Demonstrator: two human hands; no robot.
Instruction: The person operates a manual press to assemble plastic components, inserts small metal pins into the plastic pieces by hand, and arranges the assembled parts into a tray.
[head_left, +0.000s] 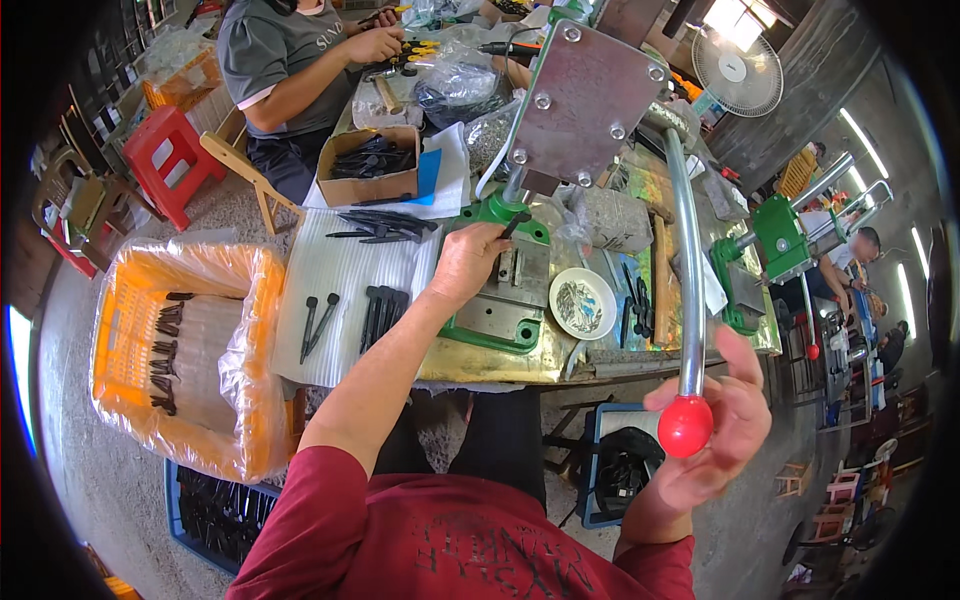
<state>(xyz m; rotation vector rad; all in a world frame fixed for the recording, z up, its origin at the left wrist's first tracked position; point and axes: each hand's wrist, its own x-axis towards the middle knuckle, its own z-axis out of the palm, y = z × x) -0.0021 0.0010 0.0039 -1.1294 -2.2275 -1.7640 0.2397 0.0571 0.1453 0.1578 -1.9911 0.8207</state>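
My left hand (468, 264) reaches to the green arbor press (490, 340) and pinches a black part (516, 224) just under its big metal plate (575, 100). Loosely curled round the red ball knob (686, 427) of the steel press lever (688, 250) is my right hand (735, 425), one finger stretched upward. Beside my left forearm, slim black parts with wider heads (320, 328) lie on white foam sheet (310, 270), along with a row of similar black pieces (383, 312). A white bowl (607, 303) of small metal pins stands right of the press base.
An orange crate (260, 300) lined with clear plastic holds black parts on my left. Behind the foam stands a cardboard box (395, 185) of black parts. A co-worker (290, 75) sits at the far left. Another green press (785, 240) and a fan (738, 72) are to the right.
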